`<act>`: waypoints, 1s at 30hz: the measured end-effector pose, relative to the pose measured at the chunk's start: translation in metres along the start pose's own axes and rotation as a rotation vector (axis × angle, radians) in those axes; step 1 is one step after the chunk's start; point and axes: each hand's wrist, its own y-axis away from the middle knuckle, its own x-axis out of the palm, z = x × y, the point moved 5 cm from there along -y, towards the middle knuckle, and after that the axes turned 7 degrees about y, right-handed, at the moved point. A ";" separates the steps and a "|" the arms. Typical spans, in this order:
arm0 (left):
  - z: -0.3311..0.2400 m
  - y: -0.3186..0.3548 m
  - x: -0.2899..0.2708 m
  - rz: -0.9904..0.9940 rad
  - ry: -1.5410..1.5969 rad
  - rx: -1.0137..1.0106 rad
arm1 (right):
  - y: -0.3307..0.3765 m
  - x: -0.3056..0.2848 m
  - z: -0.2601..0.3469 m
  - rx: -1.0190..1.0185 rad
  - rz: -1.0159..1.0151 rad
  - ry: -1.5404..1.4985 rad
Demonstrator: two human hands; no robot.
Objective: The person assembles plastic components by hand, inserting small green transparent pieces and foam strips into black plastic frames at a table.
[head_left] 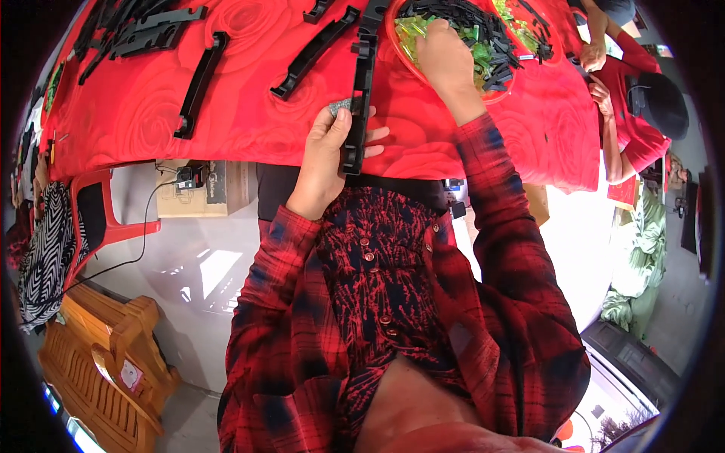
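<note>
My left hand (330, 140) grips a long black plastic strip (362, 83) standing lengthwise over the table's near edge. Its thumb lies along the left side, pressing a small speckled grey piece (341, 106), and its fingertips show past the right side. My right hand (447, 60) reaches down into a red basin (393, 41) of loose pieces, its fingers curled and their tips hidden. Around it in the basin lie yellow-green translucent pieces (408, 34) and many small black pieces (495, 45).
On the red rose-patterned cloth (249, 98) lie further black strips (202, 84) and a heap of black parts (155, 34). A second red container (557, 41) stands right of the basin. At the right, another person's hands (596, 75) work at the table. A red chair (113, 219) stands lower left.
</note>
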 end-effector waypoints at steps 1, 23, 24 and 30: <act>0.001 0.000 0.000 -0.006 0.080 -0.008 | 0.001 -0.005 -0.002 -0.049 -0.089 -0.148; 0.000 -0.001 -0.003 -0.008 0.173 -0.040 | 0.082 -0.059 0.069 -0.086 -0.107 -0.897; 0.000 -0.002 -0.004 -0.003 0.185 -0.029 | 0.084 -0.058 0.071 -0.087 -0.106 -0.897; 0.003 -0.005 -0.005 0.005 0.187 -0.024 | 0.088 -0.060 0.074 -0.183 -0.251 -0.660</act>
